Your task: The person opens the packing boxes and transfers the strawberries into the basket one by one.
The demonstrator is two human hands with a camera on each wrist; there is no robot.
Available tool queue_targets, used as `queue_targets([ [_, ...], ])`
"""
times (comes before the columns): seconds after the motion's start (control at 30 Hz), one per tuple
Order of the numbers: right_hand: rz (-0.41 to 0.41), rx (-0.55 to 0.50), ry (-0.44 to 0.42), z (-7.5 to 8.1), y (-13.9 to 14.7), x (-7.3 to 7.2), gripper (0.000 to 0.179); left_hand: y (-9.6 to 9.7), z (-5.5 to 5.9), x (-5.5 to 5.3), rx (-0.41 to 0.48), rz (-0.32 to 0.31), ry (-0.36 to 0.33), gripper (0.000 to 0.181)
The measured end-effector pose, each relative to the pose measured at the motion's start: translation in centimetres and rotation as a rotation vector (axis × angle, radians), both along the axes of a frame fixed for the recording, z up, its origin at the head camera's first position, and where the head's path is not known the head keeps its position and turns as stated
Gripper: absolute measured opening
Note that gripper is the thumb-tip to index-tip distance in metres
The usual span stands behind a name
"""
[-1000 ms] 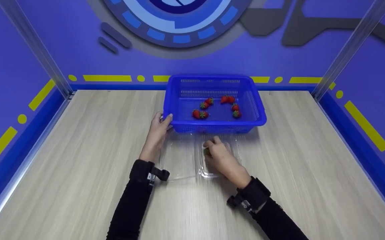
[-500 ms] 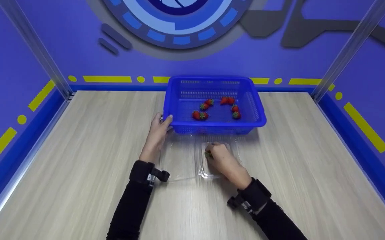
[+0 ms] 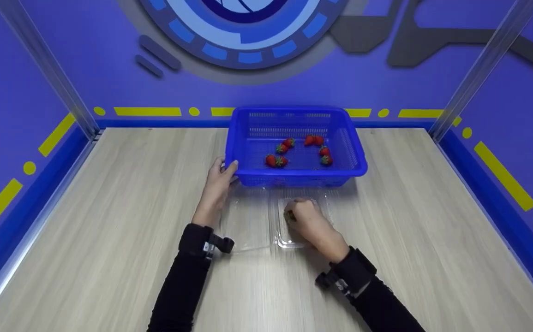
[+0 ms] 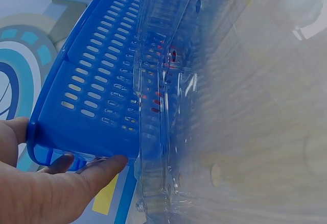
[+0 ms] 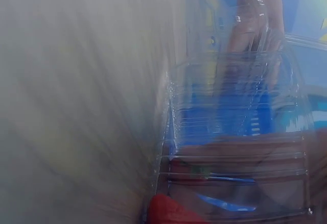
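My left hand [image 3: 216, 184] grips the front left corner of a blue plastic basket [image 3: 301, 172], thumb at the rim. Several red strawberries with green caps lie on the basket floor, among them a strawberry [image 3: 309, 140] towards the back. In front of the basket lies a clear plastic clamshell box [image 3: 289, 243], its lid [image 3: 248, 230] spread flat to the left. Down inside the box's right half, my right hand [image 3: 310, 221] pinches a strawberry [image 3: 289, 215], mostly hidden by the fingers. The right wrist view shows red fruit [image 5: 171, 211] low in the frame, partly through clear plastic.
A light wood-grain table [image 3: 409, 240] bears everything. Blue printed walls [image 3: 155, 92] enclose it at the back and both sides, with metal posts [image 3: 483, 69] in the corners. The basket's front side stands right against the box's back edge.
My right hand has sunk lower into the box, its fingers drawing in around the strawberry. The left hand keeps its place on the basket. The head view has tilted very slightly.
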State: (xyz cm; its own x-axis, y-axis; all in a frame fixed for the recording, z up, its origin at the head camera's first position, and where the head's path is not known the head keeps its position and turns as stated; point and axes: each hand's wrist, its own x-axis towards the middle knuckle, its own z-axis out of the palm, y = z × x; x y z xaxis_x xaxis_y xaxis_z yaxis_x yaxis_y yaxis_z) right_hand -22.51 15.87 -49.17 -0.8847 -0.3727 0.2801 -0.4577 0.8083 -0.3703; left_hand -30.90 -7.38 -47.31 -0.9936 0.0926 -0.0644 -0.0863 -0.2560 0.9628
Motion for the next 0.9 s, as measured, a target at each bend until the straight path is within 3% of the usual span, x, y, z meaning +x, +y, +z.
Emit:
queue_targets([
  [0.6,0.012,0.018,-0.024,0.7,0.2,0.2,0.011,0.0,0.0,0.0,-0.006,0.013,0.008,0.045],
  [0.9,-0.039,-0.013,-0.027,4.4,0.5,1.6,0.016,0.0,0.0,0.1,-0.024,-0.004,0.036,0.046],
])
